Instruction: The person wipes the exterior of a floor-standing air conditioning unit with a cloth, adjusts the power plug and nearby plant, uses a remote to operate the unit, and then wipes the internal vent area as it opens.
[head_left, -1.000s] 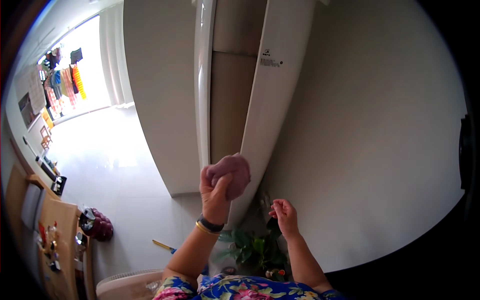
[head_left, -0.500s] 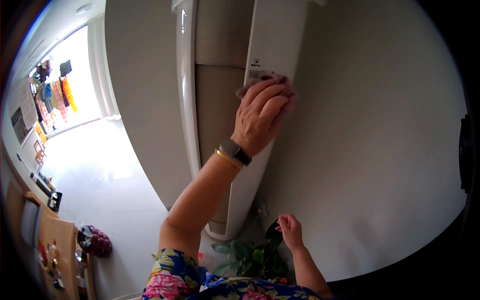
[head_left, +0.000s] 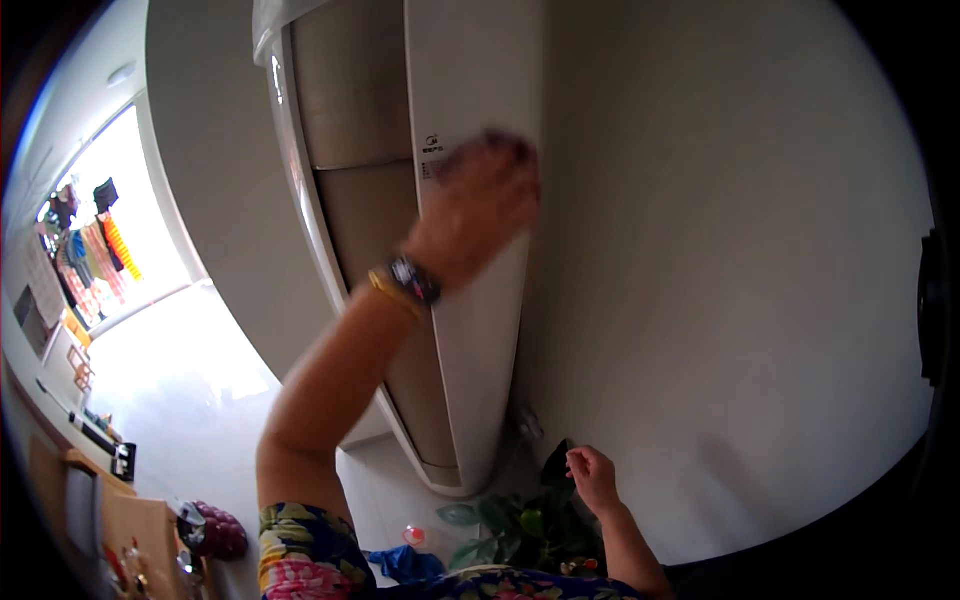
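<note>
"Left hand (head_left: 478,215) first: what has it got?"

"Mauve cloth (head_left: 514,148), bunched under the palm. Its fingers are bent over the cloth; blur hides how tightly."

"And where's the cloth?"

"Mostly covered by that hand, showing past the fingertips, against the white side panel (head_left: 475,350) of a floor-standing air conditioner (head_left: 370,215). Dark printed marking (head_left: 432,145) sits just left of the fingers."

"Anything on the wrist?"

"Black smartwatch (head_left: 414,280), with a gold bangle (head_left: 394,292) beside it on the elbow side."

"Right hand (head_left: 592,478)?"

"Lower and further right, fingers half curled, nothing visible in it. One dark leaf (head_left: 556,466) is just left of its fingertips, more of the leafy green houseplant (head_left: 530,524) is below and left, and pale wall (head_left: 720,350) spreads to its right."
</note>
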